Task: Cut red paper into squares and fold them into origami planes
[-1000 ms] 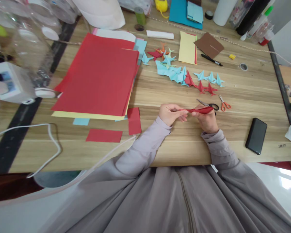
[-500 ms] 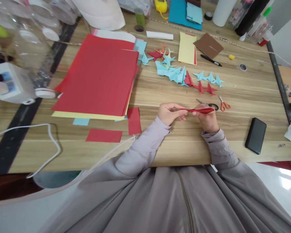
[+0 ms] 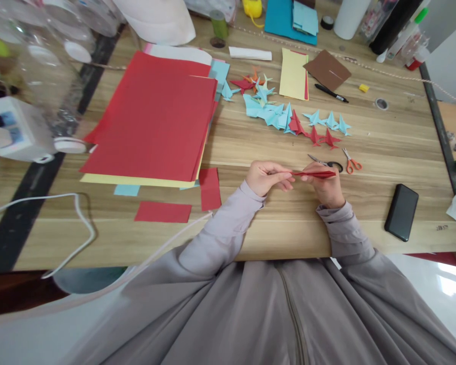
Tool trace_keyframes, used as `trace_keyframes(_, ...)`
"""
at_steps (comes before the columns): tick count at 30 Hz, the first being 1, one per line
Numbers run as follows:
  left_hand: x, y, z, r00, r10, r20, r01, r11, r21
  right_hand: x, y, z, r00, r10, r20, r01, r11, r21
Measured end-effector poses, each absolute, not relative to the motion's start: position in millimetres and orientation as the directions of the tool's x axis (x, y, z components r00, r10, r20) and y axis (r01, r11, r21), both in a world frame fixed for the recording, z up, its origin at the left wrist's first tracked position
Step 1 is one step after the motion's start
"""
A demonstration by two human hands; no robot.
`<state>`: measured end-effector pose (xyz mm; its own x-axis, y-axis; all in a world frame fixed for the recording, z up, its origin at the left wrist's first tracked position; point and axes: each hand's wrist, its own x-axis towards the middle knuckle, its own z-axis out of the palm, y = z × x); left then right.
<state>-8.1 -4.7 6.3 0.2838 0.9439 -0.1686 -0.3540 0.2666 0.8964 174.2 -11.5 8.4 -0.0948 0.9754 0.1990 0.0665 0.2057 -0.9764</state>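
Observation:
A narrow folded piece of red paper [image 3: 319,174] stretches between my two hands above the table. My left hand [image 3: 265,177] pinches its thin left end between thumb and fingers. Around its wider right part, my right hand [image 3: 327,188] is closed, thumb on the near side. Just beyond the right hand lie black-handled scissors [image 3: 332,165] and orange-handled scissors [image 3: 351,162]. Farther back is a row of folded paper cranes, some red [image 3: 330,139] and some light blue [image 3: 314,118].
A stack of large red sheets [image 3: 152,116] covers the table's left part, with small red paper rectangles [image 3: 163,212] at its near edge. A phone [image 3: 402,212] lies at the right. Behind are yellow paper [image 3: 294,75], brown paper [image 3: 329,70] and a black pen [image 3: 330,94]. A white cable [image 3: 78,208] crosses the left.
The folded red paper looks slightly thinner, seen more edge-on. Both hands keep their hold on it and have shifted very little.

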Motion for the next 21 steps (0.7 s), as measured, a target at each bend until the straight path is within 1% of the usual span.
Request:
trace_keyframes(6, -8.9, -4.9, 8.5, 0.281, 0.950, -0.134, -0.353, 0.232, 0.906, 175.5, -11.2, 6.0, -0.089, 0.974, 0.210, 0.007, 0.211, -0.977)
trace_keyframes(14, -9.3, -3.2, 5.3, 0.230, 0.966, -0.115, -0.330, 0.189, 0.925, 176.9, -12.1, 9.1, -0.067, 0.982, 0.177, 0.068, 0.182, -0.981)
trace_keyframes(21, -9.1, -4.7, 6.6, 0.212, 0.974, -0.075, -0.327, 0.143, 0.934, 176.7, -11.2, 8.6, -0.040, 0.985, 0.168, 0.022, 0.169, -0.985)
